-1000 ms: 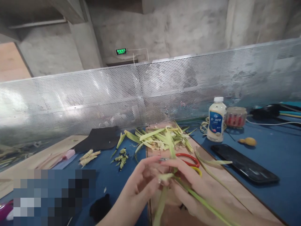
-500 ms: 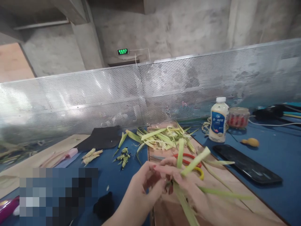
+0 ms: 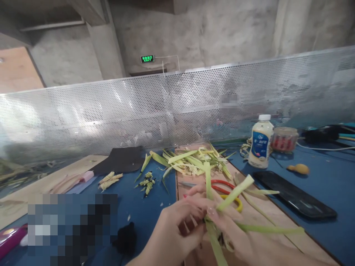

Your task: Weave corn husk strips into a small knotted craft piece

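Both hands meet over the wooden board. My right hand (image 3: 231,223) pinches a small bundle of pale green leaf strips (image 3: 236,193) where they cross. The strip ends stick out upward, to the right and down toward me. My left hand (image 3: 177,225) is closed, its fingertips pressed to the same crossing from the left. What lies inside its curled fingers is partly hidden. Just behind the hands are scissors (image 3: 222,183) with red and yellow handles, lying on the board (image 3: 273,207). A heap of cut leaf strips (image 3: 194,159) covers the board's far end.
To the right are a milk-coloured bottle (image 3: 260,142), a clear jar (image 3: 284,139), a small gourd (image 3: 298,169) and a black phone (image 3: 295,194). Small leaf bundles (image 3: 146,183) and a dark sheet (image 3: 119,159) lie left on the blue table. A perforated metal screen (image 3: 133,114) stands behind.
My left fingers have curled and shifted slightly at the strips' crossing. The upright strip now leans a little left. The whole view has shifted slightly.
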Action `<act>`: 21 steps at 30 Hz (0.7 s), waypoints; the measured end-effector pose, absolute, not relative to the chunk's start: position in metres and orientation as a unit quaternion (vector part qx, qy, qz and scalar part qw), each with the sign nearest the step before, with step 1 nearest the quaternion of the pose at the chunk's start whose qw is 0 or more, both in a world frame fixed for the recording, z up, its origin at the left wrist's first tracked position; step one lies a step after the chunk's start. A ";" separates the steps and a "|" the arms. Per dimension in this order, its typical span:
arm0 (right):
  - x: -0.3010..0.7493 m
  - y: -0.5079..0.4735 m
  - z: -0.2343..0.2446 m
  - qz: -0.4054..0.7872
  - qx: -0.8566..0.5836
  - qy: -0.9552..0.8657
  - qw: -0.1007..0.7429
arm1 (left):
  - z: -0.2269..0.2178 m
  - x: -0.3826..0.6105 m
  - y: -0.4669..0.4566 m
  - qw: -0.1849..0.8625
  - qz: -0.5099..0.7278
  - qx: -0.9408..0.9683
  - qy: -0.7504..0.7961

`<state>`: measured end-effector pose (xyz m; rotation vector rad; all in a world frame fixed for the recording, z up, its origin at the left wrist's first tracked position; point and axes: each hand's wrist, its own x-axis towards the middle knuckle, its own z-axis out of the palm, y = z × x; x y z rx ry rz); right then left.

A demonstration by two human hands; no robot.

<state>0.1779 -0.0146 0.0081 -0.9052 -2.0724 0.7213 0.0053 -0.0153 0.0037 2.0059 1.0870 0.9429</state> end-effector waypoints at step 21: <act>0.162 -0.006 0.034 0.342 -0.464 -0.683 0.448 | 0.016 -0.011 -0.001 0.170 0.406 0.798 0.411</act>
